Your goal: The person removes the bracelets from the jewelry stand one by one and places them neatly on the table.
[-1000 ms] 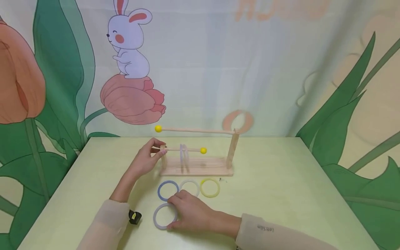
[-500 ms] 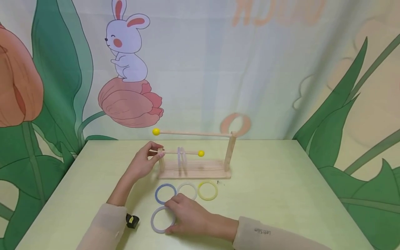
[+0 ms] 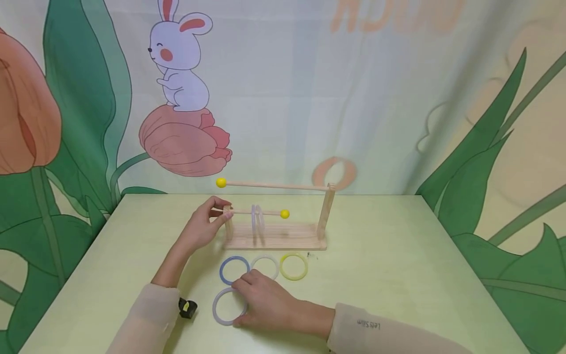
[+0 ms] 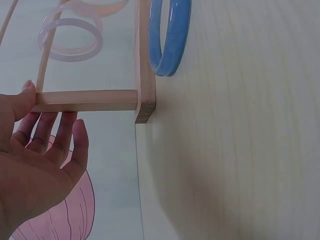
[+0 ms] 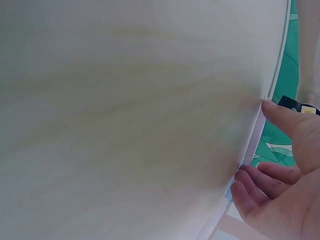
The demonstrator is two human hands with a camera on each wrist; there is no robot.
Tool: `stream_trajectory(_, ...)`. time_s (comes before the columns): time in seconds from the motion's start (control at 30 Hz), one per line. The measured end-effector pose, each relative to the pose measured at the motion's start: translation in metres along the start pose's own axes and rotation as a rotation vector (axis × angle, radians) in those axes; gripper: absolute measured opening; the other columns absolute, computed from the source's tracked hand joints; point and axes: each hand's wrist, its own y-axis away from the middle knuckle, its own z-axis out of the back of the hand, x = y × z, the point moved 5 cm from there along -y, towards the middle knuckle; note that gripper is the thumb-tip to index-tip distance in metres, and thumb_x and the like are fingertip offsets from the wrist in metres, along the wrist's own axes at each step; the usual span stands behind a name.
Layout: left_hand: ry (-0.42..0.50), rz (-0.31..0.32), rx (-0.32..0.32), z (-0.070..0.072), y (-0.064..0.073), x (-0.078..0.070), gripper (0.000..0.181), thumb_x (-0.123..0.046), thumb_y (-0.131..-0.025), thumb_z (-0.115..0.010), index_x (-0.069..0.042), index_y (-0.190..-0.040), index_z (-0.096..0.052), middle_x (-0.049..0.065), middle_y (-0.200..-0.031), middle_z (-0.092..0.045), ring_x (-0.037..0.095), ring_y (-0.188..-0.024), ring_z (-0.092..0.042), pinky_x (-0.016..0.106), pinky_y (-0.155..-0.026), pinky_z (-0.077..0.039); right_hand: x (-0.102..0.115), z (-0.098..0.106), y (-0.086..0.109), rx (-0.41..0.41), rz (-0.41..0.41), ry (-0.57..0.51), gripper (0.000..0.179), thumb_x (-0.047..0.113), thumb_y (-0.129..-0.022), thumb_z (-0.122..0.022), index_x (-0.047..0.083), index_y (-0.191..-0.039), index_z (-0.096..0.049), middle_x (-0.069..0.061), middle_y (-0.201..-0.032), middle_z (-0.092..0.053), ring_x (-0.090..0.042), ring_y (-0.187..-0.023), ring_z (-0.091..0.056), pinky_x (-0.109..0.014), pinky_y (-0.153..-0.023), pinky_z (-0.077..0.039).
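Note:
My left hand [image 3: 204, 225] holds the top of the short post [image 4: 90, 101] at the left end of a wooden stand [image 3: 283, 243], thumb on one side and fingers on the other. Two pale lavender rings [image 3: 254, 221] hang on the stand's lower rod, which ends in a yellow ball [image 3: 285, 214]. Nearer the front, my right hand [image 3: 269, 302] pinches a lavender ring [image 3: 214, 307] lying on the table, thumb and fingers at its right edge. In the right wrist view this ring [image 5: 255, 134] shows edge-on between thumb and fingers.
A blue ring [image 3: 221, 270], a whitish ring [image 3: 277, 268] and a yellow ring [image 3: 281, 267] lie in a row before the stand. The upper rod [image 3: 274, 186] reaches left from the tall post [image 3: 326, 212]. A printed curtain [image 3: 376, 108] hangs behind the table [image 3: 398, 275].

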Motion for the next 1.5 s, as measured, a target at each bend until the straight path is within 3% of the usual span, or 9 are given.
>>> stream_trajectory(0.23,-0.003,0.004,0.001,0.001,0.0,-0.001,0.035,-0.036,-0.099,-0.062,-0.015,-0.125,-0.055,0.007,-0.122,-0.06,0.032,-0.118,-0.059,0.048,-0.094,-0.051,0.001,0.0,0.001,-0.028,-0.008,-0.024,0.069,0.051,-0.07,-0.087,0.013,-0.121,-0.06,0.005,-0.112,-0.064,-0.009,-0.103,-0.053,-0.018,-0.089,-0.045)
stream_trajectory(0.53,-0.013,0.011,-0.007,0.005,0.004,0.0,0.035,-0.037,-0.099,-0.062,-0.015,-0.125,-0.055,0.006,-0.122,-0.06,0.032,-0.118,-0.059,0.048,-0.092,-0.052,-0.001,-0.002,0.005,-0.007,-0.109,-0.161,0.068,0.043,-0.072,-0.088,0.014,-0.126,-0.06,0.006,-0.118,-0.064,-0.005,-0.103,-0.051,-0.018,-0.087,-0.044)
stream_trajectory(0.77,-0.014,0.011,-0.008,0.004,0.004,0.0,0.034,-0.035,-0.099,-0.062,-0.015,-0.125,-0.055,0.007,-0.121,-0.06,0.033,-0.118,-0.059,0.048,-0.092,-0.052,-0.002,-0.003,0.006,-0.013,-0.104,-0.161,0.068,0.043,-0.073,-0.086,0.013,-0.128,-0.059,0.005,-0.119,-0.064,-0.006,-0.104,-0.052,-0.018,-0.089,-0.044)
stream_trajectory(0.97,-0.004,0.017,-0.007,0.003,0.004,0.0,0.033,-0.035,-0.099,-0.062,-0.016,-0.125,-0.055,0.006,-0.12,-0.06,0.032,-0.118,-0.059,0.048,-0.091,-0.052,-0.004,0.002,0.006,0.051,-0.079,-0.157,0.067,0.048,-0.079,-0.081,0.014,-0.13,-0.057,0.005,-0.121,-0.061,-0.006,-0.107,-0.051,-0.018,-0.089,-0.045)
stream_trajectory(1.2,-0.014,0.007,0.001,0.0,0.002,0.0,0.034,-0.036,-0.099,-0.062,-0.016,-0.126,-0.056,0.005,-0.121,-0.06,0.031,-0.118,-0.059,0.048,-0.093,-0.051,-0.017,0.035,0.006,0.127,0.005,-0.229,0.056,0.049,-0.088,-0.072,0.013,-0.128,-0.06,0.005,-0.122,-0.061,-0.006,-0.113,-0.053,-0.021,-0.095,-0.046)
stream_trajectory(1.5,-0.016,0.022,0.0,0.0,0.0,0.0,0.035,-0.036,-0.098,-0.063,-0.015,-0.126,-0.055,0.006,-0.12,-0.059,0.031,-0.118,-0.059,0.049,-0.095,-0.051,-0.052,0.09,-0.012,0.008,-0.023,-0.218,0.053,0.049,-0.086,-0.075,0.017,-0.126,-0.062,0.009,-0.122,-0.062,-0.008,-0.116,-0.055,-0.029,-0.099,-0.047)
